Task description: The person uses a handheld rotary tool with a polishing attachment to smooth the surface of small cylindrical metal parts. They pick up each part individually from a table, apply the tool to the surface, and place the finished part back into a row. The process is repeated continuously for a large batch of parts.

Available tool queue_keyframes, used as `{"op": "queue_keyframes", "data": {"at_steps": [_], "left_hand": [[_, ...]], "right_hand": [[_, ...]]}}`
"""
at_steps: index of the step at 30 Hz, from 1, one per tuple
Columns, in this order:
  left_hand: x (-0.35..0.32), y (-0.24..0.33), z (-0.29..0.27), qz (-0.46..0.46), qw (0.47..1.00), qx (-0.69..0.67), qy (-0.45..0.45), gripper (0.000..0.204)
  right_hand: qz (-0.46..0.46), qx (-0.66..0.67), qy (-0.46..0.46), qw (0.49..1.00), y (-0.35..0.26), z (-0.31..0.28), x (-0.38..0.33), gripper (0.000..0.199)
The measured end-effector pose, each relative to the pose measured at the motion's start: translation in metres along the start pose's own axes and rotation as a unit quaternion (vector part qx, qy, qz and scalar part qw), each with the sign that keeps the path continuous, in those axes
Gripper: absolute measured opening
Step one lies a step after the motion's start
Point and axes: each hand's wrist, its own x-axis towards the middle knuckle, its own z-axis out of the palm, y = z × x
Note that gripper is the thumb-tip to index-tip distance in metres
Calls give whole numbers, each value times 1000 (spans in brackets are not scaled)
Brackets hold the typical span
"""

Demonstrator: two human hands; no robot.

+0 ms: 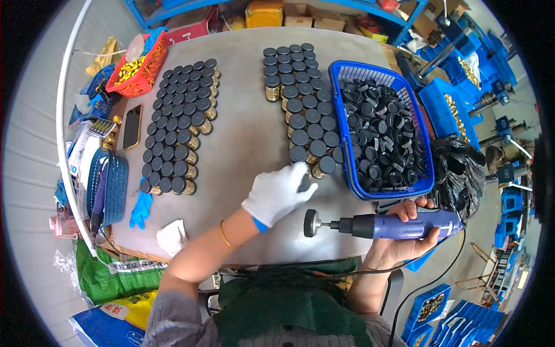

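Note:
My left hand wears a white glove and closes its fingers on a black-capped piece at the near end of the middle cluster of black-capped gold pieces. My right hand is bare and grips a blue-purple rotary tool, held level with its round black head pointing left, just below the gloved hand. A blue basket full of loose black caps stands right of the cluster, above the tool.
A second block of capped pieces covers the table's left. A red basket of yellow parts sits far left, with a phone and a small blue basket along the left edge. A black bag lies right.

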Motion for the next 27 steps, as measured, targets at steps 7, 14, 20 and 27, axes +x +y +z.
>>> {"op": "queue_keyframes", "data": {"at_steps": [7,14,20,27], "left_hand": [[-65,-17,-24,-209,699,-631,-265,44],[-54,33,-45,-33,954,-66,-292,31],[-60,33,-36,-56,971,-34,-232,29],[-56,22,-47,-11,992,-68,-102,30]], "right_hand": [[-11,30,29,999,-13,-14,5,46],[46,35,-10,998,0,-15,0,44],[38,-12,42,998,7,-21,-3,43],[41,65,23,997,-4,-14,2,49]]}}
